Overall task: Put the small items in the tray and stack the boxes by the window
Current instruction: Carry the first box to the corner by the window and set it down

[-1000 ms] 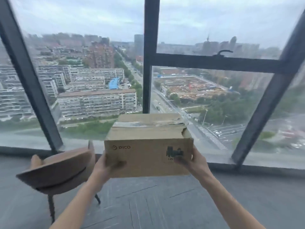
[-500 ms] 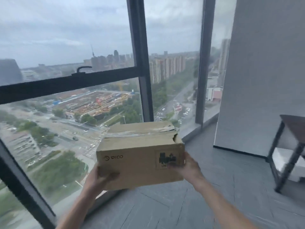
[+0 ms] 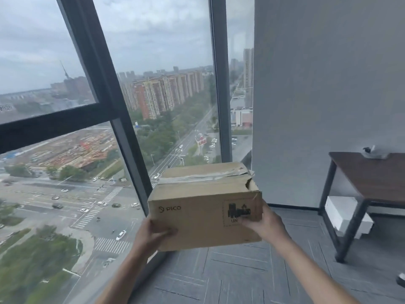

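A brown cardboard box (image 3: 203,200) with a taped, torn top and a PICO print is held in the air in front of the window (image 3: 140,132), above the grey floor. My left hand (image 3: 151,233) grips its lower left corner, thumb across the front face. My right hand (image 3: 263,222) grips its right end, thumb on the black label. A grey tray-like dish (image 3: 374,152) sits on the dark table (image 3: 377,178) at the right.
A grey wall (image 3: 328,84) stands right of the window corner. A white box (image 3: 346,216) lies under the black-legged table. Grey carpet tiles (image 3: 230,277) spread below the box. A dark object (image 3: 401,280) shows at the right edge.
The view has swung right along the window: the round wooden stool left the frame, and the wall and table came in. Both hands keep the same hold on the box.
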Available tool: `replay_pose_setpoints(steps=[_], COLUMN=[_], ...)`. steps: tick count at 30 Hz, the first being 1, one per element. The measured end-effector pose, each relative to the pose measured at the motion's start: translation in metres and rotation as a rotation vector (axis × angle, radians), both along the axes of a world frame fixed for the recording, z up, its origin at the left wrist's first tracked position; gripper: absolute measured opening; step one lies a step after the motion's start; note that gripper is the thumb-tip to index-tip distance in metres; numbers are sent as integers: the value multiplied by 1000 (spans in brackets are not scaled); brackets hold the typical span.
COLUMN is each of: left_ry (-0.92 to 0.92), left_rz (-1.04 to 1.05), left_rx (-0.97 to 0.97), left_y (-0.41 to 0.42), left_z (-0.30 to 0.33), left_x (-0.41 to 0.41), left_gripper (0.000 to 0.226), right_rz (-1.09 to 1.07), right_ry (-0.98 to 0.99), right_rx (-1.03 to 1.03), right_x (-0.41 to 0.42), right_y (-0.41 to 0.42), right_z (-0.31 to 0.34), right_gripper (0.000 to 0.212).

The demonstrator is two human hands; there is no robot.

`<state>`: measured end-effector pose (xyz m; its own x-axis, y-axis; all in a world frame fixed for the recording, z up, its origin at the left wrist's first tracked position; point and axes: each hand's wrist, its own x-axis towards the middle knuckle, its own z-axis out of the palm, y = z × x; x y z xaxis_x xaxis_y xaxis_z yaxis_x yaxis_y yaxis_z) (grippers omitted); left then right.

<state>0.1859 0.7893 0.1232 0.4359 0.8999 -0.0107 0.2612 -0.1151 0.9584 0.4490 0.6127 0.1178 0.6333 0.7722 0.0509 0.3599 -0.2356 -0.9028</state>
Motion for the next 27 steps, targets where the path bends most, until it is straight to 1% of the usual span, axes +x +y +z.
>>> replay_pose_setpoints(steps=[3, 5, 7, 10, 13, 17, 23, 26, 27], left_ry=[23, 41, 27, -9, -14, -27, 58, 98, 102], left_rz=[-34, -74, -104, -134, -170, -232, -251, -215, -204], left_rx=[-14, -4, 2, 7, -4, -37, -48, -57, -59], left_y=[62, 108, 154, 226, 300, 387, 486, 523, 536], left_z=[-11, -18, -18, -16, -12, -9, -27, -37, -41], left_x=[62, 105, 150, 218, 284, 367, 488, 544, 562], left_gripper=[49, 54, 56, 49, 53, 52, 54, 53, 57], right_rz=[-40, -84, -122, -168, -202, -234, -224, -200, -185], right_ry=[3, 10, 5, 6, 32, 79, 75, 71, 67], right_rx=[-19, -7, -3, 8, 7, -7, -39, -63, -70], right_x=[56, 96, 135, 194, 254, 327, 444, 508, 529], right_y=[45, 81, 118, 182, 250, 328, 416, 462, 478], right_z=[-9, -14, -15, -11, -9, -11, -33, -50, -54], right_gripper=[58, 58, 57, 57, 59, 61, 58, 60, 60])
